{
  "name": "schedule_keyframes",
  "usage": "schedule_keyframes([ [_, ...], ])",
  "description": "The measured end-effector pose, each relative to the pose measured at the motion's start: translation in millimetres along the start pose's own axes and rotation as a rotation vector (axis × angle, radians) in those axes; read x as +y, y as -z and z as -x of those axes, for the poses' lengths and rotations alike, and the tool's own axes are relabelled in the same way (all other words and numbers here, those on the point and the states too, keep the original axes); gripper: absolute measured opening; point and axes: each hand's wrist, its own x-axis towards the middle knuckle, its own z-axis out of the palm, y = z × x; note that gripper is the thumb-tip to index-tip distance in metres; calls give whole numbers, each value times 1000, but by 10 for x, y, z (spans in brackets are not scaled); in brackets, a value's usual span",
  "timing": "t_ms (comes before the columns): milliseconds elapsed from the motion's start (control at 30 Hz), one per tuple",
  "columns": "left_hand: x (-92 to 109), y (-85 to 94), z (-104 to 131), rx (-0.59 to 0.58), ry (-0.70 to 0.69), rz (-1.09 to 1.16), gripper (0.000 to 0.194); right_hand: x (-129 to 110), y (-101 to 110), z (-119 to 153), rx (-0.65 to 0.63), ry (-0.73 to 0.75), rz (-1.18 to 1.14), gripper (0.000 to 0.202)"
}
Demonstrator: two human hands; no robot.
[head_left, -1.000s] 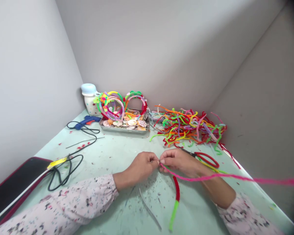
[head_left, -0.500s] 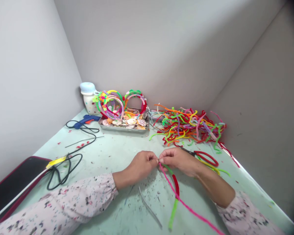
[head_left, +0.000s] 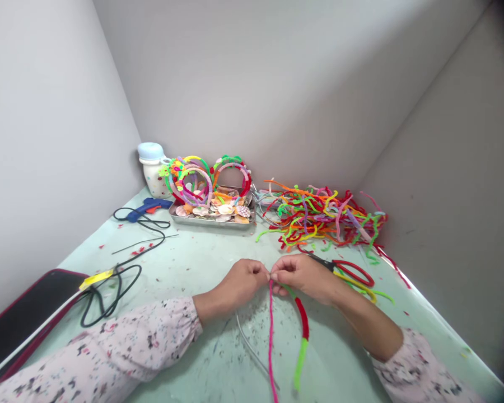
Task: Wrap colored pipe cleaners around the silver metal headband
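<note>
My left hand [head_left: 244, 282] and my right hand [head_left: 304, 275] meet fingertip to fingertip above the table, both pinched closed. Between them is the top of a thin headband [head_left: 304, 322]; one leg, under my right hand, is wrapped in green and red fuzzy pipe cleaner. Its other leg, below my left hand, is bare grey [head_left: 250, 344]. From the pinched fingertips a bright pink pipe cleaner [head_left: 271, 336] hangs down toward the bottom edge. The fingers hide exactly where pink meets band.
Red-handled scissors [head_left: 353, 271] lie beside my right wrist. Behind are a pipe cleaner heap [head_left: 323, 215] and a metal tray [head_left: 218, 223] of shells and finished headbands. At left are a blue glue gun [head_left: 147, 208], a black cord [head_left: 128, 258], a cup [head_left: 153, 173] and a dark device [head_left: 29, 313].
The pink pipe cleaner has swung left, from slanting toward the lower right to hanging nearly straight down. Both hands have barely shifted.
</note>
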Motion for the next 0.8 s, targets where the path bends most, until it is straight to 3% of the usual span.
schedule_keyframes([
  [233,28,18,-18,-27,83,58,17,-7,-19,17,47,31,169,13],
  [433,0,13,-23,-8,26,2,14,-51,-17,39,88,61,318,12],
  [800,41,27,0,-8,4,-100,19,-19,-12,34,42,43,265,13],
])
